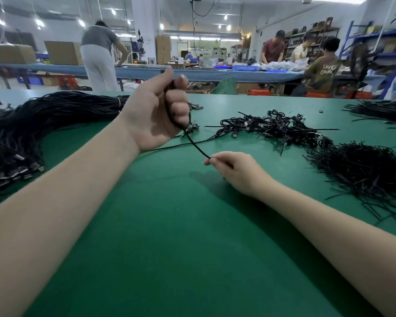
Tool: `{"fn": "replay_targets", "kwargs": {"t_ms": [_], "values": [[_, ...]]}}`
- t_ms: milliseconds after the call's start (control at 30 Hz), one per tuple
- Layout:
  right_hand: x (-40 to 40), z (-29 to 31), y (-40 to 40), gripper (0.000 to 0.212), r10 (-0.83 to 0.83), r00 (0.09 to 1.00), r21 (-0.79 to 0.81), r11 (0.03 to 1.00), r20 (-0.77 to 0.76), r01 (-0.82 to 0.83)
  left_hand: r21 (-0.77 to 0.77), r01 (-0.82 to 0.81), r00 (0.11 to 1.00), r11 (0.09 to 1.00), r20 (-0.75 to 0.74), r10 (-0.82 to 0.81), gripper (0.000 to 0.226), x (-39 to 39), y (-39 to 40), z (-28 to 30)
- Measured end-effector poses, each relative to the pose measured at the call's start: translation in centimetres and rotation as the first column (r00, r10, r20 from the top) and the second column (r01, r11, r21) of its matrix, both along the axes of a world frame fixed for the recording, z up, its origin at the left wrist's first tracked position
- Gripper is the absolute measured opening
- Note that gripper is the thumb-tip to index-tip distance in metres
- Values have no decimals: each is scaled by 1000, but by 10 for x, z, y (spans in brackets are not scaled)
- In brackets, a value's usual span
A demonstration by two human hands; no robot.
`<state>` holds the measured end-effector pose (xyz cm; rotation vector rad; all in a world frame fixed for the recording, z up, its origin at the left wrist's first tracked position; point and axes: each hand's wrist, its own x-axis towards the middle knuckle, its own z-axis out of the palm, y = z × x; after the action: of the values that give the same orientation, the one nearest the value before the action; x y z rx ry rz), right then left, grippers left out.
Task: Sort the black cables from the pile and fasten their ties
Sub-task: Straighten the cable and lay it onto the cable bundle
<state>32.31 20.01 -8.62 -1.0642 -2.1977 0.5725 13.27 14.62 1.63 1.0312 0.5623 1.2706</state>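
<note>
My left hand (156, 110) is raised above the green table (169, 236), its fingers curled round a coiled black cable (196, 145). A loose length of that cable runs down and to the right to my right hand (233, 172), which pinches it between thumb and fingers just above the table. A big bundle of long black cables (44, 120) lies at the left. A heap of coiled, tied cables (272, 129) sits at centre right. A pile of black ties (361, 172) lies at the right.
Another bunch of black strands (382, 110) lies at the far right edge. Beyond the table stands a long blue workbench (192, 73) with boxes and trays. One person stands and three others work at it.
</note>
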Motion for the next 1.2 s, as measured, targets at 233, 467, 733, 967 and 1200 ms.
{"fn": "replay_targets", "kwargs": {"t_ms": [233,467,733,967,1200], "values": [[-15,58,-5,34,-178,971,160,966,-157,203,8,-139,479,990,-875,75,47,16,10,-31],[-45,39,-23,29,150,959,46,989,-242,-143,-37,-212,970,976,-132,206,51,9,15,-16],[-22,-5,4,20,-50,909,-197,980,-414,-36,-132,-181,983,975,-19,180,29,10,19,-32],[-23,-5,2,15,44,877,-323,920,-478,-222,-261,-64,988,963,-150,25,29,14,20,-65],[-24,-4,7,10,20,888,-361,909,-459,-207,-224,-179,952,958,-286,111,34,15,22,-69]]}}
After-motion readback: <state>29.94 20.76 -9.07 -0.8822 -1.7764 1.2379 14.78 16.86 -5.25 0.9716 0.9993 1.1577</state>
